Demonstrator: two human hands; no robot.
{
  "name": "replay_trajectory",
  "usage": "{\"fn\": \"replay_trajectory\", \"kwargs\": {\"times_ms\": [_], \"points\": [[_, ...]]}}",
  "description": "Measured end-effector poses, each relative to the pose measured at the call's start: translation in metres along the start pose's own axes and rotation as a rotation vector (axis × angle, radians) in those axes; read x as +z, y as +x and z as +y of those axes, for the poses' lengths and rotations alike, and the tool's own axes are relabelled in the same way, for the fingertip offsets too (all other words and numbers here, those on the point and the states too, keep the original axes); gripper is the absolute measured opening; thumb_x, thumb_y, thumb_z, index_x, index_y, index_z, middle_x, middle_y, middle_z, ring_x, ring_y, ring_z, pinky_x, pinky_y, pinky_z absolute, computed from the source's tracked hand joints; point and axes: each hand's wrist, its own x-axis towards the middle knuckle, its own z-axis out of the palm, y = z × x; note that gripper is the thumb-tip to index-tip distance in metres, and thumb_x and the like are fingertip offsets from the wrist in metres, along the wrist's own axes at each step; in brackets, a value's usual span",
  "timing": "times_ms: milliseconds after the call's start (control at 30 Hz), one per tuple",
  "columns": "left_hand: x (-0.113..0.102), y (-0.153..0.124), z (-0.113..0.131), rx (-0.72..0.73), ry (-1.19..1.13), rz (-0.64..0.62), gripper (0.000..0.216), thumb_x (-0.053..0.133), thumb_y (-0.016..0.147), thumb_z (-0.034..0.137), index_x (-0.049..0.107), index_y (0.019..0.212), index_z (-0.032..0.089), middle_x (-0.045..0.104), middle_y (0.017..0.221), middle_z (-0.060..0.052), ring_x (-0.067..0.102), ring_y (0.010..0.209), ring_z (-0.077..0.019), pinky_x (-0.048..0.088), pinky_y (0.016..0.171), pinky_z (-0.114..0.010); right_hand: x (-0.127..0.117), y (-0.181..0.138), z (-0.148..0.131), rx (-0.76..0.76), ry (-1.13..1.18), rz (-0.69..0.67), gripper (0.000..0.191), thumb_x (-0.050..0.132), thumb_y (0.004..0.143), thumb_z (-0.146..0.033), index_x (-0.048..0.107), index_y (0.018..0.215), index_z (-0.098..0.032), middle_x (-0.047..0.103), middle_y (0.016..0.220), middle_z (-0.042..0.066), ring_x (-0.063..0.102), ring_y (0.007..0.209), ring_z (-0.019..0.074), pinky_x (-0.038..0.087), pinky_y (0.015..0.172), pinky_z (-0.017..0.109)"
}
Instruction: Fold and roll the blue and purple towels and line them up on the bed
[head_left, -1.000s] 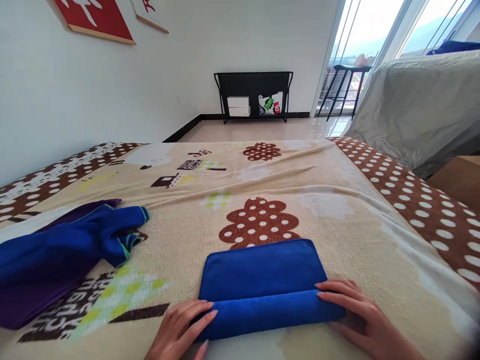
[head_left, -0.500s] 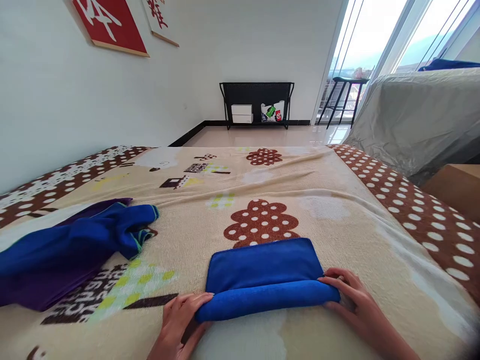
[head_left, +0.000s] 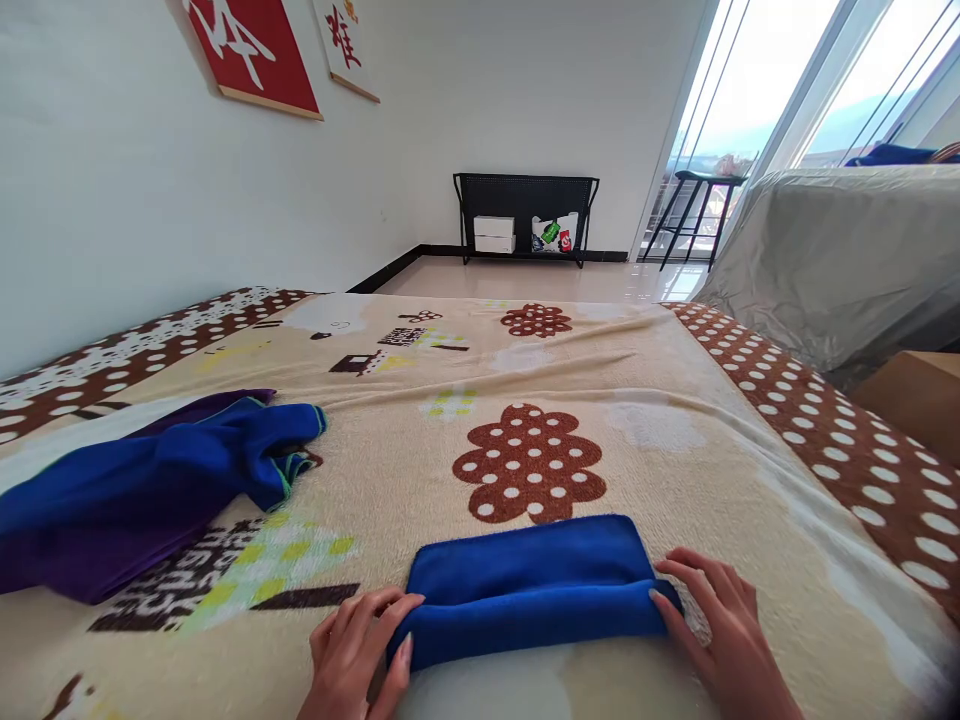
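A blue cloth (head_left: 532, 560) lies on the patterned blanket in front of me, its far part flat and its near part folded over into a thick, soft roll. At the roll's left end my left hand (head_left: 360, 640) grips it, thumb on the near side and fingers on top. My right hand (head_left: 724, 615) is at the right end, with the thumb on the roll and the curled fingers just beyond it. The cloth's underside is hidden.
A crumpled blue cloth with green edging (head_left: 187, 455) lies over a purple cloth (head_left: 90, 560) on the left of the blanket (head_left: 390, 480). Beyond the bed stand a black rack (head_left: 525, 195) and a stool (head_left: 697, 215). At right are a plastic-covered piece (head_left: 847, 250) and a cardboard box (head_left: 915, 400).
The near roll has become flatter and looser, and its near edge sits a little closer to me. My right hand's grip has loosened, its thumb now on top. The view has shifted slightly.
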Motion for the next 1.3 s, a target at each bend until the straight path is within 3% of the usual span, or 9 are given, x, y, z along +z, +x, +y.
{"fn": "replay_trajectory", "kwargs": {"times_ms": [100, 233, 300, 467, 600, 767, 933, 1133, 1300], "points": [[0.013, 0.013, 0.029, 0.129, 0.209, 0.111, 0.039, 0.047, 0.091, 0.014, 0.062, 0.124, 0.027, 0.068, 0.121, -0.004, 0.06, 0.112, -0.0189, 0.029, 0.106, -0.039, 0.015, 0.005, -0.037, -0.104, -0.042, 0.128, 0.028, 0.056, 0.093, -0.018, 0.062, 0.119, -0.024, 0.069, 0.114, 0.007, 0.064, 0.103, 0.023, 0.041, 0.093, 0.041], [0.042, 0.029, 0.076, 0.464, 0.243, 0.022, 0.047, 0.045, 0.087, 0.009, 0.059, 0.132, 0.016, 0.065, 0.133, -0.007, 0.053, 0.128, -0.0167, 0.026, 0.114, -0.032, 0.039, 0.017, -0.093, -0.393, -0.064, 0.07, 0.041, 0.05, 0.09, -0.011, 0.059, 0.129, -0.018, 0.068, 0.127, 0.005, 0.061, 0.117, 0.0194, 0.037, 0.1, 0.035], [0.052, 0.033, 0.087, 0.503, 0.249, 0.011, 0.044, 0.048, 0.09, 0.016, 0.059, 0.132, 0.015, 0.063, 0.135, -0.007, 0.051, 0.132, -0.018, 0.024, 0.117, -0.033, 0.045, 0.021, -0.103, -0.443, -0.128, 0.029, 0.045, 0.048, 0.09, -0.014, 0.056, 0.134, -0.014, 0.061, 0.136, 0.005, 0.057, 0.125, 0.0198, 0.032, 0.107, 0.036], [0.044, 0.027, 0.059, 0.427, 0.371, -0.032, 0.051, 0.054, 0.091, 0.026, 0.052, 0.141, 0.019, 0.056, 0.144, -0.006, 0.049, 0.134, -0.0192, 0.011, 0.123, -0.037, 0.028, 0.019, -0.06, -0.421, -0.222, -0.112, 0.056, 0.051, 0.092, -0.023, 0.043, 0.147, -0.014, 0.049, 0.148, 0.005, 0.044, 0.138, 0.02, 0.022, 0.118, 0.037], [0.021, 0.02, 0.026, 0.422, 0.346, -0.071, 0.052, 0.053, 0.092, 0.023, 0.049, 0.143, 0.016, 0.053, 0.146, -0.008, 0.045, 0.138, -0.0189, 0.009, 0.123, -0.04, 0.006, 0.011, -0.016, -0.406, -0.191, -0.22, 0.061, 0.05, 0.094, -0.022, 0.034, 0.152, -0.016, 0.044, 0.152, 0.004, 0.039, 0.142, 0.0186, 0.025, 0.118, 0.033], [0.004, 0.018, 0.005, 0.456, 0.289, -0.094, 0.046, 0.051, 0.091, 0.012, 0.052, 0.137, 0.017, 0.059, 0.141, -0.009, 0.05, 0.133, -0.0148, 0.021, 0.115, -0.034, 0.001, 0.008, 0.008, -0.377, -0.152, -0.27, 0.063, 0.052, 0.093, -0.022, 0.033, 0.154, -0.022, 0.046, 0.151, 0.004, 0.042, 0.141, 0.0186, 0.035, 0.112, 0.032], [-0.004, 0.027, -0.012, 0.502, 0.31, -0.098, 0.044, 0.048, 0.089, 0.008, 0.057, 0.131, 0.019, 0.066, 0.131, -0.006, 0.058, 0.122, -0.0161, 0.033, 0.098, -0.03, 0.0, 0.023, 0.014, -0.288, -0.123, -0.309, 0.054, 0.055, 0.092, -0.028, 0.046, 0.145, -0.031, 0.047, 0.151, 0.004, 0.042, 0.14, 0.0238, 0.039, 0.109, 0.041], [0.006, 0.07, 0.019, 0.362, 0.33, -0.179, 0.04, 0.043, 0.086, 0.009, 0.063, 0.119, 0.016, 0.072, 0.108, -0.008, 0.065, 0.101, -0.0231, 0.036, 0.094, -0.041, 0.002, 0.071, -0.018, -0.235, -0.098, -0.351, 0.044, 0.046, 0.086, -0.013, 0.061, 0.127, -0.022, 0.051, 0.146, 0.008, 0.043, 0.138, 0.0251, 0.036, 0.111, 0.049], [0.044, 0.1, 0.063, 0.43, 0.309, -0.293, 0.056, 0.044, 0.085, 0.011, 0.047, 0.142, 0.012, 0.059, 0.139, -0.012, 0.053, 0.128, -0.0239, 0.034, 0.107, -0.04, 0.035, 0.098, -0.061, -0.365, -0.014, -0.397, 0.066, 0.041, 0.081, -0.005, 0.044, 0.146, -0.015, 0.049, 0.149, 0.007, 0.042, 0.139, 0.0211, 0.036, 0.113, 0.045]]}}
